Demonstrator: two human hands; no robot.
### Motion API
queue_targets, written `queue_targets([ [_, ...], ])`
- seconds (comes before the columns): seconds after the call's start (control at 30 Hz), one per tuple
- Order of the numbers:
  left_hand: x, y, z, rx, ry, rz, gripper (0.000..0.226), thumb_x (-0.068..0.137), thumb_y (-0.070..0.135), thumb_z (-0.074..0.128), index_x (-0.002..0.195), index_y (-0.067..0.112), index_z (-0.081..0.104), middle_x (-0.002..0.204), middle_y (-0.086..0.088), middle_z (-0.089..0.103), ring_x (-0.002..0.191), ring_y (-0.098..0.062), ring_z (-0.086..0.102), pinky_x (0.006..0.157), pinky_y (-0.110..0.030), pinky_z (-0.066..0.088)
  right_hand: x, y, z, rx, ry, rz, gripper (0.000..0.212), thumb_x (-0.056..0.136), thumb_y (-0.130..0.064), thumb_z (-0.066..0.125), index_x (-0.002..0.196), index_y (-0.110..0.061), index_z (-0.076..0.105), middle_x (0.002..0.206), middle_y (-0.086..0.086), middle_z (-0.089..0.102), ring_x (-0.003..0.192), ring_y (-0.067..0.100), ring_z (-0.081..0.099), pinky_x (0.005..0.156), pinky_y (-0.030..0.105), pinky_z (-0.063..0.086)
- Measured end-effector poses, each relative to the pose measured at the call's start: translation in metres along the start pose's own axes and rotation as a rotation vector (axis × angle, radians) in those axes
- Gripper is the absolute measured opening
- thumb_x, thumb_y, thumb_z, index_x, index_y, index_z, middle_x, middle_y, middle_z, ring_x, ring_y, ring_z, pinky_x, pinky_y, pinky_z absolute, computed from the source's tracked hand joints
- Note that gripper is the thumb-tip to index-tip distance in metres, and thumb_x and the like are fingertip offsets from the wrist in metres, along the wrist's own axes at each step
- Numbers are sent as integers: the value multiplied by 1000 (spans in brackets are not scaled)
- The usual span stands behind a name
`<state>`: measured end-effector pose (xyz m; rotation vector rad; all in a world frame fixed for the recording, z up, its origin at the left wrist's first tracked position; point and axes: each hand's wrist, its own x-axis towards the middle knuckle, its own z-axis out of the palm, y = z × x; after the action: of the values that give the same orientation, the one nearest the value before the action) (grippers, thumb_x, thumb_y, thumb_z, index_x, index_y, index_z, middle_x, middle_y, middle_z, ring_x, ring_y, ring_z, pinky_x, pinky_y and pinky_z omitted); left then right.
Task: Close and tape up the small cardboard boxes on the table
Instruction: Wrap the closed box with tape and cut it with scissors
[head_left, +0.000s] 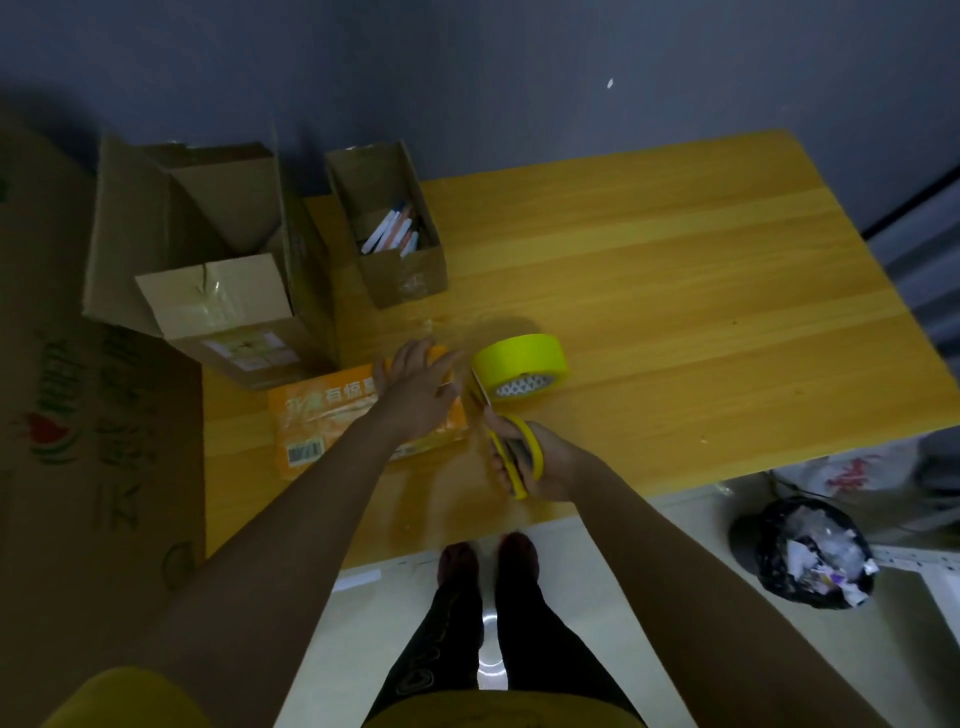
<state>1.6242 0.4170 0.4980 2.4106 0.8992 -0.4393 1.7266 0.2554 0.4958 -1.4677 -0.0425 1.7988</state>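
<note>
A small orange printed cardboard box (317, 415) lies closed on the wooden table (675, 291) near its front left. My left hand (418, 387) rests flat on the box's right end, fingers spread. My right hand (540, 460) grips yellow-handled scissors (511, 452), their blades pointing up toward the box's right edge and a strip of tape there. A roll of yellow tape (519, 366) lies just right of the box, close to the scissor tips.
A large open cardboard box (208, 249) stands at the table's back left. Beside it is a narrow open box (387, 228) holding pens. A big printed carton (67, 395) fills the left side. A black rubbish bag (810, 551) sits on the floor at right.
</note>
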Motion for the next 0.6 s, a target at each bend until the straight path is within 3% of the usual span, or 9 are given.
queue_targets([
  [0.2,12,7,-7,-14,-44,-62,60,99,33,41,151,38,11,160,4,0,147,-22,-5,115,-59,-2,-13,-1,-19,22,-1,-42,41,91,-49,51,74,-12,49,63,2,44,50,13,44,48,25,40],
  [0.3,29,13,-20,-153,-109,42,60,98,25,43,150,36,16,160,1,14,146,-27,13,115,-59,13,-15,1,-22,44,-23,-70,42,84,-52,56,75,-12,49,64,2,43,53,14,43,52,27,38],
  [0.43,54,28,-36,-373,-207,83,43,102,8,31,143,18,38,149,-8,39,137,-26,36,105,-40,36,-13,6,-26,96,-51,-78,42,78,-52,61,75,-12,48,65,2,43,56,15,42,54,27,37],
  [0.53,68,35,-42,-579,-296,26,41,104,0,25,143,-1,34,149,-21,32,139,-33,31,95,-36,36,-11,9,-26,126,-54,-85,41,78,-53,60,74,-14,48,65,1,43,57,14,41,56,27,35],
  [0.6,72,33,-40,-597,-300,6,41,102,-4,26,143,-7,31,148,-27,31,139,-36,30,96,-35,35,-11,11,-23,118,-48,-102,40,78,-54,59,73,-16,47,63,1,42,56,14,40,55,27,33],
])
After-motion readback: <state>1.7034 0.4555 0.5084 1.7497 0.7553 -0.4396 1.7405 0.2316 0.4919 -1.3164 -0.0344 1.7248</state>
